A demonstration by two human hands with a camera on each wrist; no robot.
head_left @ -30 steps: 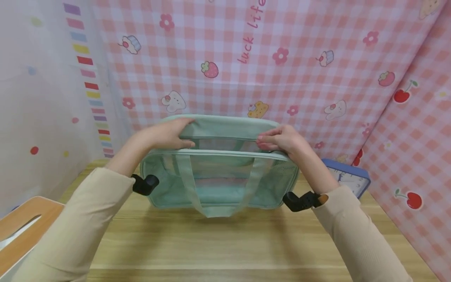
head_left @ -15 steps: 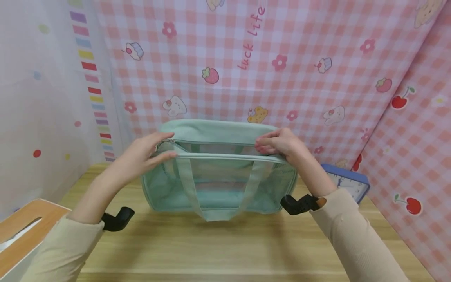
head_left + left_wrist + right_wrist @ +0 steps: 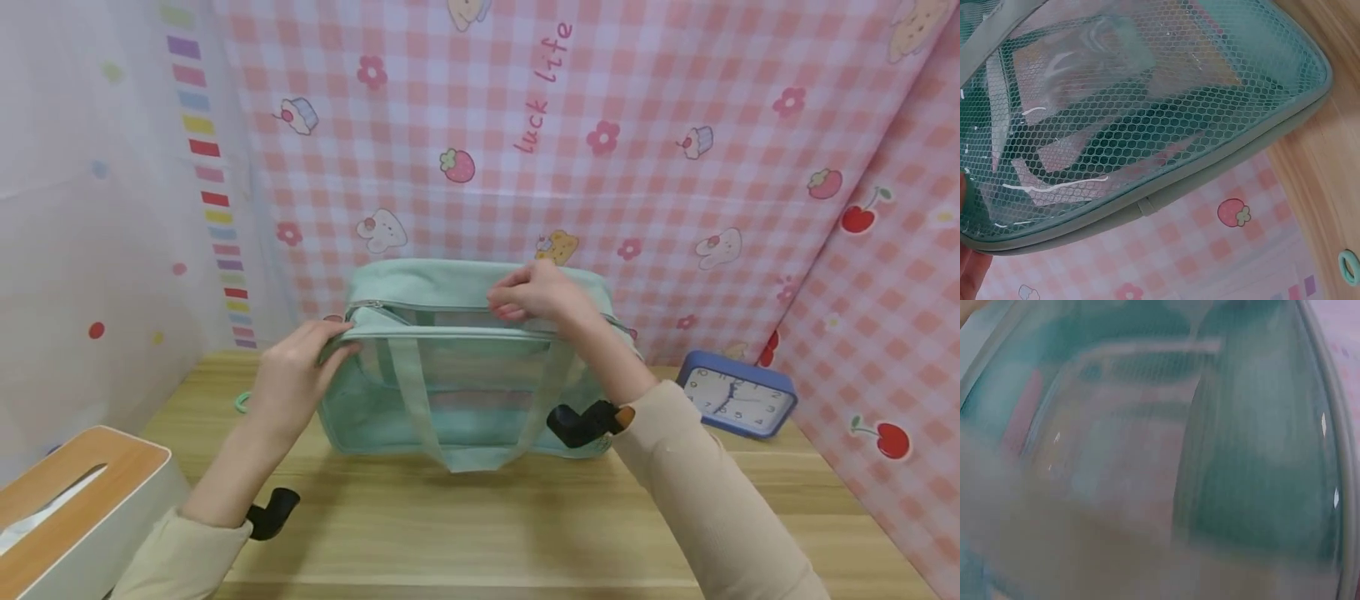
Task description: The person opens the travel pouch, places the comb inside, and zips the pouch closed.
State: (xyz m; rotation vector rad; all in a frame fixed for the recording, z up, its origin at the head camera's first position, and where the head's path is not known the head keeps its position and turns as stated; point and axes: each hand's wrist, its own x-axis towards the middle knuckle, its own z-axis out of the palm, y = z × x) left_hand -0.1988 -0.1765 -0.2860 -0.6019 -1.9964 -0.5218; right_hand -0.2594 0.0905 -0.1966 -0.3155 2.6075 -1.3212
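A mint-green see-through bag (image 3: 480,358) with mesh end panels and a hanging strap handle (image 3: 478,458) stands upright, its zippered top gaping. At its upper left corner my left hand (image 3: 294,375) pinches the edge between thumb and fingers. Close by, the zipper slider (image 3: 370,305) sits at the left end of the back zipper line. My right hand (image 3: 542,293) is over the top opening, fingers loosely curved, fingertips overlapping the back panel. Nothing shows between them. The left wrist view has the bag's mesh side (image 3: 1166,112); the right wrist view is blurred over its clear panel (image 3: 1129,456).
A blue alarm clock (image 3: 738,393) stands on the wooden table (image 3: 465,533) to the right. At the left is a tissue box (image 3: 82,500) with a wood-look lid. A small green ring (image 3: 1350,267) lies left of the bag. Patterned cloth walls (image 3: 480,108) close in behind.
My left hand has left the middle of the bag's top and now pinches its left corner. My right hand has moved left along the opening. The zipper slider has come into sight.
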